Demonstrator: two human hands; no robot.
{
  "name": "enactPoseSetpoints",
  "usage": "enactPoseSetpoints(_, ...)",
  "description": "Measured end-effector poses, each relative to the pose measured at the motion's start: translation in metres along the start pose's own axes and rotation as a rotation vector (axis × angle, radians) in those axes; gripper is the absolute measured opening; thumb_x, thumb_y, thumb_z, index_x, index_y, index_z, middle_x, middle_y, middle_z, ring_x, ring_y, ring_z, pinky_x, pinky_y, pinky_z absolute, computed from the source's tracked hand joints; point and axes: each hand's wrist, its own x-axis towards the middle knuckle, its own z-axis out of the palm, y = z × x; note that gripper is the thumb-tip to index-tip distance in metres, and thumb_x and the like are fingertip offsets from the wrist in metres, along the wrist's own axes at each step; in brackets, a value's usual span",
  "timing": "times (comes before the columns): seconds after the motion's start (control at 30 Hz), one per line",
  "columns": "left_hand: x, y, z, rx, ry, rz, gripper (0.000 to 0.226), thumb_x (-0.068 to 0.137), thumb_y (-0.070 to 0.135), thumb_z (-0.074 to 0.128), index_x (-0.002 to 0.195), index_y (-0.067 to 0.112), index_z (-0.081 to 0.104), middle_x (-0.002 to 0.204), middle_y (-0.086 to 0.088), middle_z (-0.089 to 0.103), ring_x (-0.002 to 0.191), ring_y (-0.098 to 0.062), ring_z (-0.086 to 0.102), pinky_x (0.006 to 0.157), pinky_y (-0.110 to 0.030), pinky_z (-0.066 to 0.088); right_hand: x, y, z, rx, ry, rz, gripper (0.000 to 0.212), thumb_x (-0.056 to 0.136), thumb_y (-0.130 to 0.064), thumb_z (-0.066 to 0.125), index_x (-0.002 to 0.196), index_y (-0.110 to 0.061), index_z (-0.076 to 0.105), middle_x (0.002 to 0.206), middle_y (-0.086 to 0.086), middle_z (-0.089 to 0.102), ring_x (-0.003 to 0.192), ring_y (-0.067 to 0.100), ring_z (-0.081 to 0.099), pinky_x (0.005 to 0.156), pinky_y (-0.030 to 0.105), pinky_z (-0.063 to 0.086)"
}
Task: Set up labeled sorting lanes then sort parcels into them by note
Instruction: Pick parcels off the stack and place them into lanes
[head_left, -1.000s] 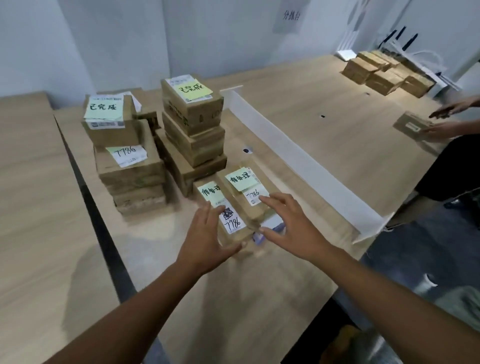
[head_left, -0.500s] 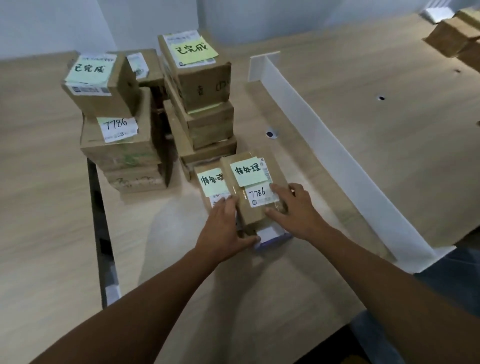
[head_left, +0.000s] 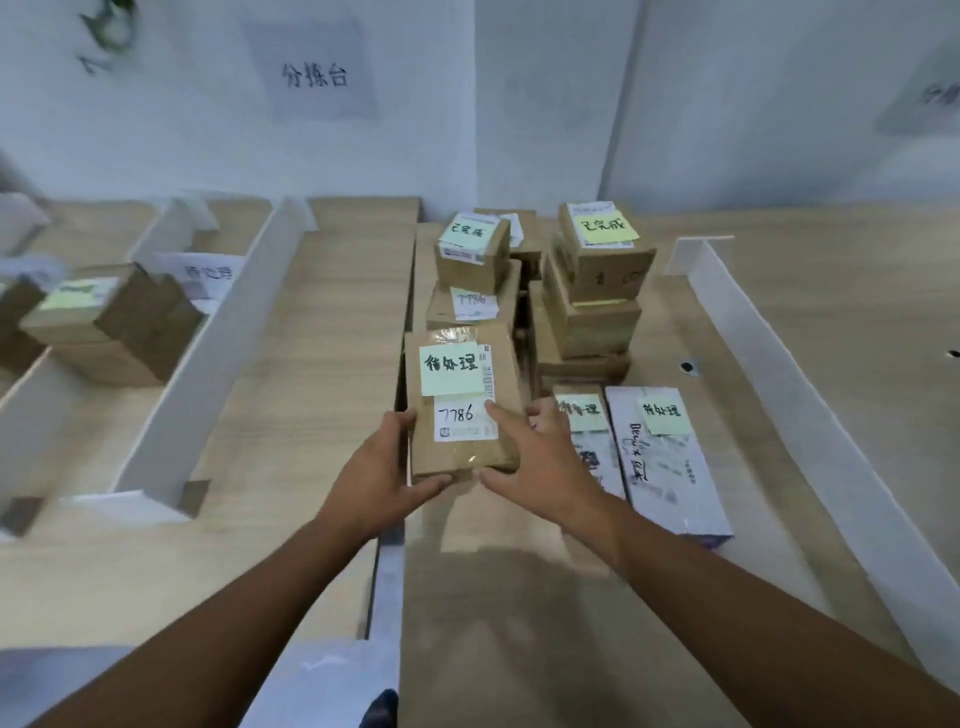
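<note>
Taped cardboard parcel (head_left: 462, 395) (flat, rectangular) between left hand (head_left: 382, 470) and right hand (head_left: 540, 457)

Both bare arms reach forward from the lower corners and converge at the middle. The left hand (head_left: 382, 470) grips the near left corner of the parcel (head_left: 457, 452), thumb along its near edge. The right hand (head_left: 543, 457) holds the right side, forefinger laid on top, other fingers seemingly curled behind it.
</note>
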Motion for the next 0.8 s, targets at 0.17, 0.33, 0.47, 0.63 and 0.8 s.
enactPoseSetpoints(0.17,-0.057,-0.087,-0.114,0.050,0.182,-0.137,0.092,0.068,0.057,0.086,0.140,0.026,0.037,0.145,0.005,0.055,0.128,-0.017,0.056,0.092,-0.027,0.045,0.040,-0.132,0.074,-0.006,-0.058,-0.214,0.088,0.079,-0.051,0.079,0.153,-0.043,0.033,0.117,-0.012,0.014,0.127,0.016,0.020,0.113,0.031,0.034)
enactPoseSetpoints(0.33,-0.123,-0.190,-0.232,0.061,0.288,-0.224,0.090,0.069,0.055,0.087,0.138,0.026,0.038,0.145,0.007,0.055,0.131,-0.015,0.054,0.096,-0.028,0.046,0.064,-0.272,0.169,0.012,-0.129,-0.389,0.088,0.078,-0.055,0.077,0.153,-0.044,0.032,0.129,-0.010,0.017,0.132,0.020,0.021,0.115,0.034,0.034)
enactPoseSetpoints(0.47,-0.159,-0.272,-0.313,0.056,0.294,-0.265,0.086,0.069,0.052,0.087,0.136,0.029,0.039,0.141,0.014,0.053,0.126,-0.003,0.052,0.095,-0.013,0.041,0.081,-0.362,0.248,0.053,-0.164,-0.456,0.086,0.076,-0.054,0.078,0.152,-0.041,0.038,0.140,-0.011,0.015,0.141,0.016,0.016,0.119,0.026,0.022)
enactPoseSetpoints(0.63,-0.154,-0.351,-0.367,0.032,0.224,-0.301,0.088,0.071,0.042,0.090,0.140,0.020,0.040,0.137,0.007,0.058,0.119,-0.010,0.058,0.091,-0.023,0.047,0.110,-0.422,0.321,0.006,-0.151,-0.393,0.089,0.074,-0.057,0.077,0.152,-0.044,0.036,0.138,-0.006,0.020,0.131,0.015,0.021,0.104,0.014,0.015)
enactPoseSetpoints(0.8,-0.100,-0.415,-0.377,0.008,0.073,-0.345,0.093,0.071,0.036,0.089,0.143,0.019,0.034,0.127,0.007,0.059,0.113,-0.015,0.060,0.084,-0.025,0.047,0.155,-0.433,0.372,-0.023,-0.175,-0.273,0.096,0.074,-0.046,0.085,0.155,-0.030,0.037,0.141,0.012,0.023,0.135,0.034,0.025,0.111,0.027,0.025)
